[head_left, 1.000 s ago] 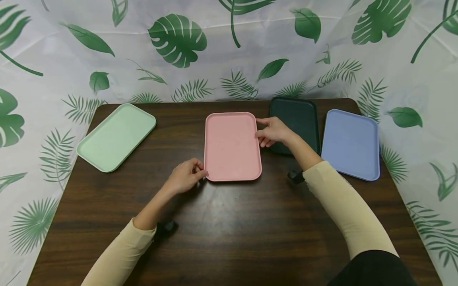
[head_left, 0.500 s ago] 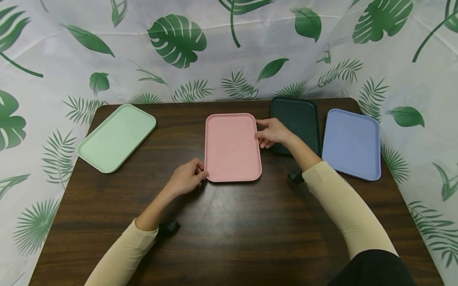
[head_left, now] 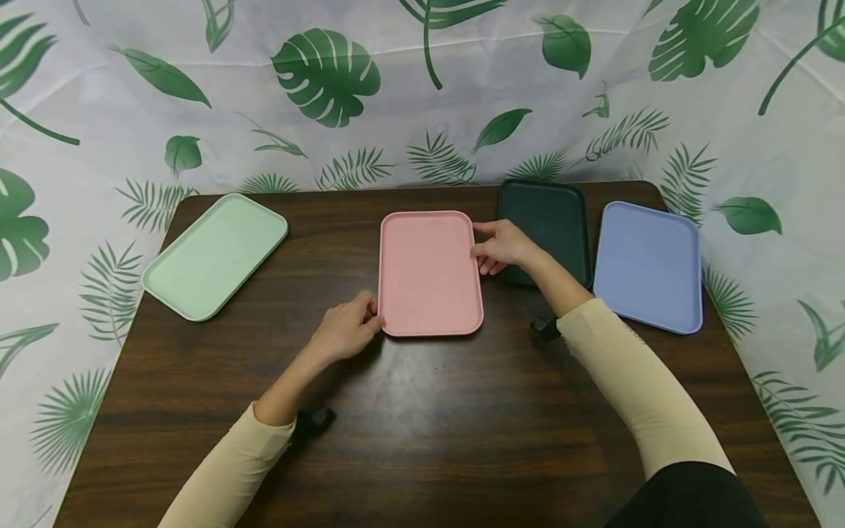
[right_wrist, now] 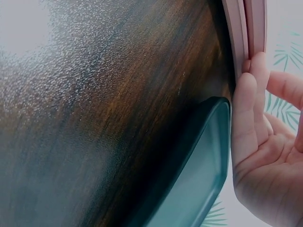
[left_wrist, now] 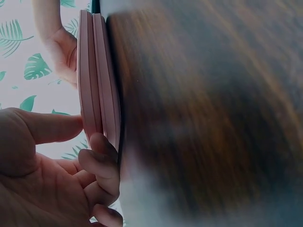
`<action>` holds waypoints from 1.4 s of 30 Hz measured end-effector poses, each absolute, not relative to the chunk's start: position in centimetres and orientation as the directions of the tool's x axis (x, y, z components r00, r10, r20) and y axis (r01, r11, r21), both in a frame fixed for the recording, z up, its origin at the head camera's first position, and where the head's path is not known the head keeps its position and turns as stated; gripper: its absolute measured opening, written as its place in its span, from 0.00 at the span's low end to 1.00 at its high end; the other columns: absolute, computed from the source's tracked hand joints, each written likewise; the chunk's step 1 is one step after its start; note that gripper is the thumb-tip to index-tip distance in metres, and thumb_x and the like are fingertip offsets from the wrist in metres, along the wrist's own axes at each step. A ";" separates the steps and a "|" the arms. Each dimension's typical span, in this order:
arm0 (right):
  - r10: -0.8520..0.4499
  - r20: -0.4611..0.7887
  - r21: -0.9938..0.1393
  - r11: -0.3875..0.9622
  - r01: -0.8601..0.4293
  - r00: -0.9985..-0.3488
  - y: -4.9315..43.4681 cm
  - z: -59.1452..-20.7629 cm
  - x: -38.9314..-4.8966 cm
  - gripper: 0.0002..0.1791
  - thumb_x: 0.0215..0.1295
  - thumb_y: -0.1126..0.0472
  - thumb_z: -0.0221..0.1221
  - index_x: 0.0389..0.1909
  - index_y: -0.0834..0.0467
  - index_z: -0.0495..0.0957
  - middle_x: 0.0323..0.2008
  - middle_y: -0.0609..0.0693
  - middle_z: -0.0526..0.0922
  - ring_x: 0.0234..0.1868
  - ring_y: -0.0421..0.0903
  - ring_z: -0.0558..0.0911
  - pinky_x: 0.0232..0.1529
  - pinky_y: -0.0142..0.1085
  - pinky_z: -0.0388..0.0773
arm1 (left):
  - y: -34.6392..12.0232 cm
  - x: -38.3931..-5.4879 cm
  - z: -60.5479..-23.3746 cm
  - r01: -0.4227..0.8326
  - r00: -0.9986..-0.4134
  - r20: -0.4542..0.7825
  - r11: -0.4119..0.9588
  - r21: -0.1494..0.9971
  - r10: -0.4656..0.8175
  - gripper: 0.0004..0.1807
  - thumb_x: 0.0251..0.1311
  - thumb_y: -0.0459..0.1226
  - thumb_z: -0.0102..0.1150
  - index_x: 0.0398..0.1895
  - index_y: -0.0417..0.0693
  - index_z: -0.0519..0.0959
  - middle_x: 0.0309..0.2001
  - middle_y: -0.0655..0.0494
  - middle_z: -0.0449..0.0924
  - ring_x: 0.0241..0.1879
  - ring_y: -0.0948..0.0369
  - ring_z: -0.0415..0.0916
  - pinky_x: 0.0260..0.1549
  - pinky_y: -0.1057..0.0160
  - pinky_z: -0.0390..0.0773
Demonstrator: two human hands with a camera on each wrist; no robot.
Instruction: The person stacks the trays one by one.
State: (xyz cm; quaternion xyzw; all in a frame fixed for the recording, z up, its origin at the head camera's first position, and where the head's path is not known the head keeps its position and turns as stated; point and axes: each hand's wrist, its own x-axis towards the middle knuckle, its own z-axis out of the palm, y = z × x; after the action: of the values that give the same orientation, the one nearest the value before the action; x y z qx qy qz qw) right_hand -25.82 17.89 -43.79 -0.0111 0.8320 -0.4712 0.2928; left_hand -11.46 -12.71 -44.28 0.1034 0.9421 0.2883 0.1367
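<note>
At the near left corner of the pink stack [head_left: 431,273], left hand [head_left: 345,328] holds on: thumb on the rim, other fingers bent against the side. Right hand [head_left: 505,246] sits at the upper part of the right edge, fingertips touching; index extended, lower fingers curled. Cannot tell whether it grips or only steadies. Stack lies mid-table toward the back, long side running front to back; both wrist views show two pink edges, one above the other. Dark tray [head_left: 544,220] is just right of it, partly covered by the right hand and forearm. Blue tray [head_left: 648,268] is just beside the dark one, slightly turned. Green tray [head_left: 216,257] lies well apart at far left, set diagonally. All on a brown wood-grain table [head_left: 422,433]. Both forearms wear pale sleeves [head_left: 231,462]. Behind: white cloth [head_left: 422,73] printed with green leaves.
</note>
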 end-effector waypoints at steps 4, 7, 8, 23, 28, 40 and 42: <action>-0.296 -0.471 -0.788 0.565 0.246 -0.831 17.9 -43.9 -25.8 0.41 0.62 0.64 0.62 0.75 0.57 0.57 0.21 0.56 0.83 0.19 0.47 0.83 0.26 0.38 0.82 | -12.6 -11.5 -44.3 0.126 -0.941 -0.195 0.824 0.552 0.275 0.07 0.63 0.42 0.55 0.36 0.49 0.71 0.25 0.58 0.74 0.26 0.57 0.72 0.30 0.54 0.70; -0.293 -0.473 -0.785 0.567 0.248 -0.831 17.9 -44.0 -25.7 0.41 0.62 0.64 0.62 0.75 0.57 0.57 0.21 0.56 0.83 0.19 0.46 0.83 0.26 0.38 0.82 | -12.7 -11.6 -44.4 0.129 -0.942 -0.197 0.832 0.540 0.274 0.07 0.63 0.42 0.54 0.36 0.49 0.71 0.23 0.57 0.70 0.25 0.56 0.70 0.28 0.55 0.68; -0.292 -0.473 -0.785 0.568 0.248 -0.831 17.9 -44.0 -25.7 0.41 0.62 0.63 0.62 0.75 0.57 0.57 0.21 0.56 0.83 0.19 0.46 0.83 0.26 0.38 0.82 | -12.7 -11.6 -44.4 0.128 -0.941 -0.199 0.833 0.538 0.273 0.07 0.64 0.41 0.53 0.36 0.49 0.70 0.23 0.56 0.70 0.25 0.56 0.69 0.27 0.55 0.67; -0.297 -0.484 -0.793 0.547 0.269 -0.823 17.9 -44.2 -25.6 0.41 0.63 0.63 0.62 0.75 0.56 0.57 0.23 0.57 0.83 0.20 0.46 0.83 0.27 0.39 0.82 | -12.8 -11.6 -44.9 0.123 -0.941 -0.211 0.851 0.510 0.263 0.07 0.66 0.43 0.50 0.38 0.49 0.69 0.23 0.55 0.69 0.26 0.53 0.71 0.29 0.53 0.69; -0.291 -0.486 -0.795 0.539 0.279 -0.824 18.0 -44.4 -25.7 0.40 0.64 0.63 0.61 0.75 0.56 0.57 0.23 0.58 0.83 0.20 0.47 0.84 0.27 0.39 0.82 | -12.8 -11.6 -45.1 0.107 -0.942 -0.219 0.846 0.522 0.254 0.07 0.67 0.44 0.50 0.39 0.50 0.69 0.23 0.55 0.70 0.27 0.53 0.71 0.30 0.53 0.69; -0.305 -0.477 -0.814 0.508 0.283 -0.825 18.2 -44.2 -25.7 0.39 0.66 0.62 0.61 0.76 0.55 0.56 0.23 0.59 0.83 0.19 0.46 0.83 0.25 0.38 0.82 | -12.8 -11.8 -45.3 0.098 -0.942 -0.215 0.825 0.557 0.257 0.08 0.67 0.44 0.50 0.39 0.50 0.69 0.23 0.55 0.69 0.28 0.53 0.71 0.28 0.55 0.68; -0.305 -0.480 -0.813 0.507 0.286 -0.823 18.3 -44.3 -25.7 0.39 0.66 0.62 0.61 0.76 0.55 0.56 0.24 0.59 0.83 0.20 0.46 0.84 0.26 0.38 0.82 | -12.8 -11.8 -45.4 0.101 -0.942 -0.208 0.816 0.569 0.262 0.08 0.67 0.44 0.50 0.39 0.50 0.70 0.23 0.55 0.69 0.28 0.53 0.70 0.28 0.55 0.68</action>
State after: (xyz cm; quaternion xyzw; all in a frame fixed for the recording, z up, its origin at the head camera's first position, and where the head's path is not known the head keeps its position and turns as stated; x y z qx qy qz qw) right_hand -25.74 18.28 -44.27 -0.0059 0.8153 -0.4965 0.2978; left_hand -11.83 -12.81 -45.44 0.0963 0.9427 0.2874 0.1397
